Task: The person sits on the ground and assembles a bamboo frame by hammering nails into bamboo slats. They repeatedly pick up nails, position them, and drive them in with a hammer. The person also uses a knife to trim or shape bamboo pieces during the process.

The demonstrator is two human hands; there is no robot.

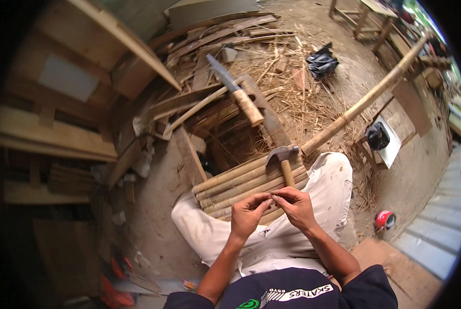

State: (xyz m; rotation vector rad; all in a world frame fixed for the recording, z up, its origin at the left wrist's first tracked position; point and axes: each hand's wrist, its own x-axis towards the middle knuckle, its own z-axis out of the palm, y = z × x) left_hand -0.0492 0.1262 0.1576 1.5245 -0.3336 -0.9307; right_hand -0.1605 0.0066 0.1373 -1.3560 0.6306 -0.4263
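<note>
My left hand [247, 213] and my right hand [296, 206] meet over my lap, fingertips pinched together and touching. Whatever sits between them is too small to make out. Just beyond the right hand lies a hammer [288, 174], its metal head pointing away from me and the near end of its wooden handle hidden by that hand. The hammer rests on a row of bamboo poles [235, 181] fixed side by side across a wooden frame [265, 110]. On the frame's far side is a broad-bladed knife [248, 106] with a thick wooden handle.
A long bamboo pole [364, 105] slants to the upper right. Wood shavings [297, 110] and planks [225, 37] cover the ground ahead. Wooden furniture [55, 129] stands at left. A black plastic bag [377, 135] rests on a chair, and a red can [385, 220] sits at right.
</note>
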